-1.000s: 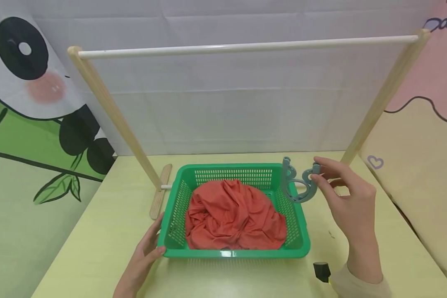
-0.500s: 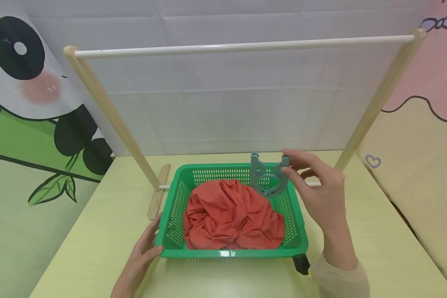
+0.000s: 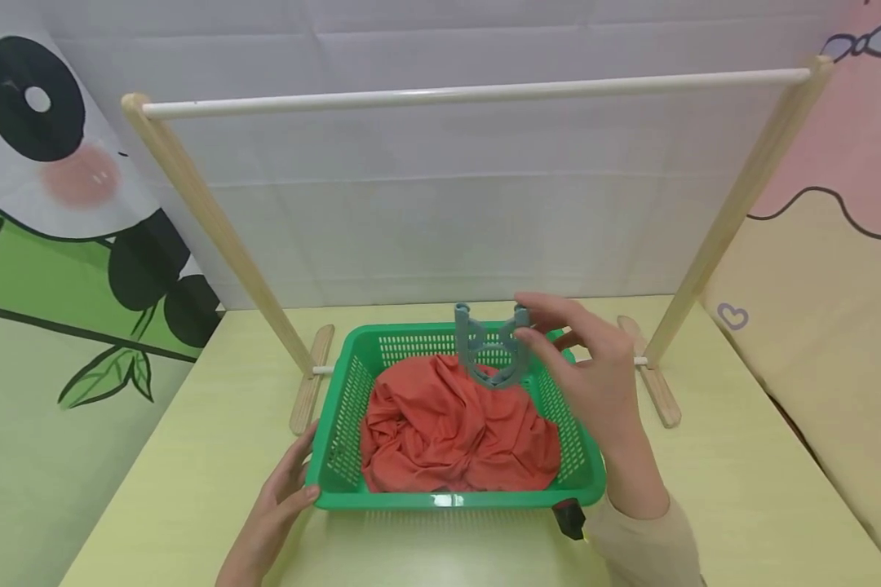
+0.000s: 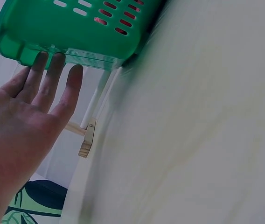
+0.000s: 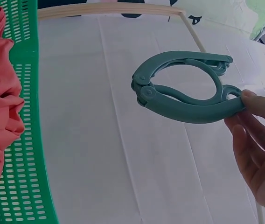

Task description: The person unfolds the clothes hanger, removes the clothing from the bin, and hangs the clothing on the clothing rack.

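A teal folding clothes hanger (image 3: 462,338), folded into a U with its hinge downward, hangs above the basket's back right part. My right hand (image 3: 595,375) pinches one arm end between thumb and fingertips. In the right wrist view the hanger (image 5: 193,115) shows its hinge on the left. Below it, a green plastic basket (image 3: 448,500) holds a crumpled red cloth (image 3: 458,424). My left hand (image 3: 275,501) holds the basket's front left corner, thumb at the rim. From the left wrist view, its fingers (image 4: 53,81) reach under the basket's rim.
Behind the basket stands a wooden rack with a white top bar (image 3: 477,94). Its left foot (image 3: 312,379) and right foot (image 3: 653,379) rest on the pale yellow table (image 3: 734,489). White cloth (image 3: 455,220) covers the back wall; painted panels flank it.
My right hand has carried the hanger leftward, from beside the basket's right edge to above its interior. The left hand stays at the basket's corner.
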### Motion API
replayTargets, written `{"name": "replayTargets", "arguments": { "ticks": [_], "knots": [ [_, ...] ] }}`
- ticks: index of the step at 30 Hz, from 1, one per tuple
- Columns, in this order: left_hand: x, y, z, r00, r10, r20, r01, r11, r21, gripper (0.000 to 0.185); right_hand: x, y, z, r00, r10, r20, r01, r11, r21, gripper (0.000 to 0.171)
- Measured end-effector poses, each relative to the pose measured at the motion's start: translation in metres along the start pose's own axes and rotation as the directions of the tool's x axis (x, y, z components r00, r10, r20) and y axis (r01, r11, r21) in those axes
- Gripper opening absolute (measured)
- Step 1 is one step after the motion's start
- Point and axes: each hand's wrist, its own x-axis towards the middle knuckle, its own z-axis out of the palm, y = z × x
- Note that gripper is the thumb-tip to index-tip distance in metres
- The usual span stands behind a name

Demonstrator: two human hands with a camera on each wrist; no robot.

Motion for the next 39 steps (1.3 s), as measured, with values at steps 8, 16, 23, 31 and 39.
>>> {"name": "replayTargets", "arguments": {
  "ticks": [8,16,23,31,39],
  "knots": [
    [0.0,0.001,0.001,1.0,-0.029,-0.008,0.029,1.0,0.001,0.065,0.015,-0.003,0.01,0.994,-0.015,0.108,0.018,0.999,-0.031,0.036],
    [-0.001,0.001,0.0,1.0,-0.031,-0.006,0.031,0.999,0.008,0.065,0.025,-0.003,0.012,0.988,-0.04,0.149,0.043,0.999,-0.016,0.036],
    [-0.001,-0.001,0.0,1.0,-0.003,0.009,0.003,1.0,0.006,0.065,0.018,-0.005,0.016,0.992,-0.016,0.126,0.016,1.0,0.0,0.035],
    [0.0,0.007,-0.003,0.997,-0.079,0.004,0.079,0.993,0.083,0.065,0.015,-0.009,0.014,0.995,-0.018,0.099,0.017,1.0,0.006,0.035],
    [0.006,0.028,-0.016,1.0,0.003,-0.025,0.006,0.932,0.361,0.073,0.015,-0.013,0.01,0.995,-0.009,0.102,0.008,1.0,0.01,0.035]
  ]
}}
